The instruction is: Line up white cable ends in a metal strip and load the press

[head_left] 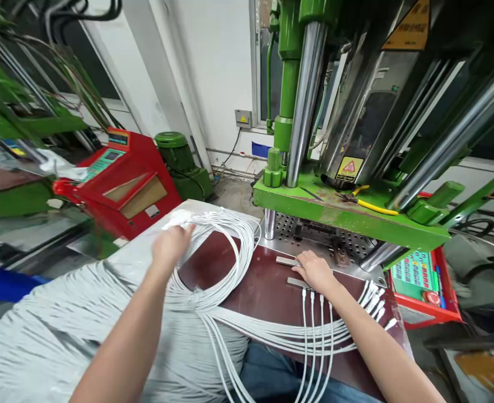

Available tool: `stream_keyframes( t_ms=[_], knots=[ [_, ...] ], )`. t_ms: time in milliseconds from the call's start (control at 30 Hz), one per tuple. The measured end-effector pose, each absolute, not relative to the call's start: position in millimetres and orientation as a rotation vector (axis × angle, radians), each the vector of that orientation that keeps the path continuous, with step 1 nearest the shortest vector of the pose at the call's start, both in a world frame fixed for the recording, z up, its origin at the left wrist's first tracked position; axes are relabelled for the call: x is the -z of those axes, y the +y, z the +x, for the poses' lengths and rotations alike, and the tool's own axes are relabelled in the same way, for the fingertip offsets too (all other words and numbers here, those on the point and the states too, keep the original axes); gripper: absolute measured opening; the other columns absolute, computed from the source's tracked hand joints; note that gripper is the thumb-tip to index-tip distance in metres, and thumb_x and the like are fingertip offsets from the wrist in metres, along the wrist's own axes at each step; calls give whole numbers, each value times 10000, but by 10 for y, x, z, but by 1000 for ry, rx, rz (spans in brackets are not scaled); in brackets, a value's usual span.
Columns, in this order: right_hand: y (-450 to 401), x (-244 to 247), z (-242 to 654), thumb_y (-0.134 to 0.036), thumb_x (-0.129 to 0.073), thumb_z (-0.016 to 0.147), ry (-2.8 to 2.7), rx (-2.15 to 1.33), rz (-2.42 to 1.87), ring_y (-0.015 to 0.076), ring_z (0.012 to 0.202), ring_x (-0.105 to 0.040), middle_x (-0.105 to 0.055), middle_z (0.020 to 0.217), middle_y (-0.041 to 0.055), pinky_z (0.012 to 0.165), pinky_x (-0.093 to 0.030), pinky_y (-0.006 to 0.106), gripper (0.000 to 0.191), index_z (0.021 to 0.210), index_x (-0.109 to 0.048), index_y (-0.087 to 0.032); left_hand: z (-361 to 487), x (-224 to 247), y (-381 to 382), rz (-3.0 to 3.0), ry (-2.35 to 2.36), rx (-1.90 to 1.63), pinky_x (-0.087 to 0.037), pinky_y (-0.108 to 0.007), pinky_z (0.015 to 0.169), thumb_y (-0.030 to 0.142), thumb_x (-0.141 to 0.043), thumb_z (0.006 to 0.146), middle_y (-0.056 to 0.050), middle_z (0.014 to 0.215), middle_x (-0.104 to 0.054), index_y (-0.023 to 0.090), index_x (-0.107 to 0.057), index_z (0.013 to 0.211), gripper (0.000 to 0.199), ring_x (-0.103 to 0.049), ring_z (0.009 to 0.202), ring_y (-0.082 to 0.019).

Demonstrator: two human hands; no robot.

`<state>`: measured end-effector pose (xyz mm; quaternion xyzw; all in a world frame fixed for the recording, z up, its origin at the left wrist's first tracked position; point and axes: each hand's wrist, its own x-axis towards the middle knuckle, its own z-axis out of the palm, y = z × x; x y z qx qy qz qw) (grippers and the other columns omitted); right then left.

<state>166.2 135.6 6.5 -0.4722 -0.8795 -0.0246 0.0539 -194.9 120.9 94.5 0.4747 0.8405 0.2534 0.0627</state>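
My left hand [172, 244] is smeared by motion over the upper left edge of a coiled bundle of white cables [241, 263]; its fingers cannot be made out. Fingers bent, my right hand [314, 270] rests at the right end of a flat metal bar [287, 261] on the brown tabletop [268, 296]. A second metal bar [298, 283] lies just below, partly under that hand. Several white cables [313, 319] with connector ends run down from this bar. More cable ends [373, 299] fan out to the right of my right forearm.
A green press [339, 210] stands behind the table, with yellow-handled pliers [377, 209] on its plate. A large heap of white cables [62, 336] covers the left side. A red control cabinet [133, 184] is at the back left; a button panel [417, 277] sits at the right.
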Motion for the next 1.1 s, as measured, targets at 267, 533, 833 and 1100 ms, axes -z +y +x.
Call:
stream_keyframes(
  t_ms=[267,533,833,1100],
  knots=[
    [1495,55,1673,-399,-530,881,-2581,49,-1385,226,950,-518,-576,939,84,804,-435,323,256,962,-623,-175,-706,-314,732,1860,1659,-628,-412,-224,590,491,-453,843,18,621,-654,202,-643,797,349,-608,603,-145],
    [1138,-289,2227,-459,-346,952,-2418,-259,-1483,176,897,-575,-627,942,58,778,-428,283,378,999,-617,-200,-97,-7,723,2320,1437,-349,-433,-305,646,358,-490,861,-71,842,-694,166,-481,1236,421,-647,753,-241],
    [660,-252,2883,-204,-575,847,-2454,-380,-1520,214,971,-532,-595,968,78,845,-422,335,120,957,-609,-171,27,1,910,2374,1467,-404,-457,-319,766,357,-405,905,-72,1024,-685,202,-588,1080,296,-643,896,-235],
    [727,-701,2687,-400,-466,911,-2206,-1058,-1334,153,807,-602,-645,967,27,750,-462,278,334,1185,-527,-219,133,-472,967,2175,1347,-716,-427,-288,682,415,-462,872,9,701,-585,225,-592,1090,318,-563,662,-175]
  ],
)
